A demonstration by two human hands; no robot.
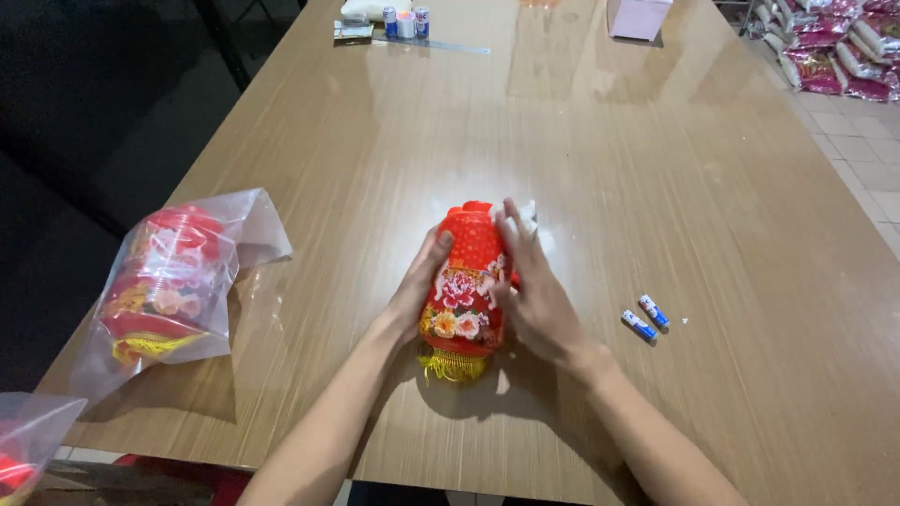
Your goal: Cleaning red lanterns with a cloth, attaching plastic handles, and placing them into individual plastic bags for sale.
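Red folded paper lantern (pixel 464 286) lies mid-surface (pixel 656 187), out of its wrapper, your left hand (pixel 419 281) and right hand (pixel 534 290) pressed loosely against its sides; another lantern still bagged (pixel 169 286) sits to its left.

Looked like a small packing workshop: big wood-grain table (pixel 656 187), bagged red lanterns (pixel 169 281) left of the hands, more pink-red packs (pixel 844 47) stacked on tiled floor (pixel 858 150) far right.
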